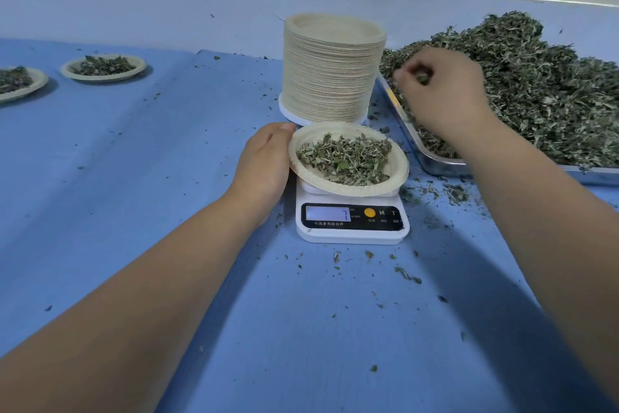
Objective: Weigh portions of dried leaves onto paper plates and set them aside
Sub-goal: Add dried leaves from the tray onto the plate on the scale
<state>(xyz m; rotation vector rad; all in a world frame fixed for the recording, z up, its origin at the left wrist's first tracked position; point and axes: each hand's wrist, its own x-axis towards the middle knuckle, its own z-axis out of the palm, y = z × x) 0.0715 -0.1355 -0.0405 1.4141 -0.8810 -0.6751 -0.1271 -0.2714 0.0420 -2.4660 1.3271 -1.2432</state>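
1. Blue tabletop (301, 329) lies nearest, with loose crumbs scattered on it; both forearms reach across it towards the weighing spot.
2. At the far left, two filled plates (100, 79) sit well apart from the scale, probably parked there as finished portions, out of the working area.
3. The left hand (264, 161) lies against the left rim of the plate on the scale (335, 186), its thumb beside the rim. Its fingers are hidden by the plate, so it cannot be told whether it grips the plate or only steadies it.
4. That plate sits slightly tilted on the white scale (351, 232) and carries a portion of leaves (345, 158). The display is too blurred to read with confidence.
5. Just behind the scale stands a tall stack of empty plates (331, 74), close enough for the next one to be taken easily.
6. The right hand (445, 91) hovers over the near edge of the metal tray (435, 166), fingers curled and pinching a small tuft of dried leaves (542, 84) from the heap. This is likely a top-up for the portion.
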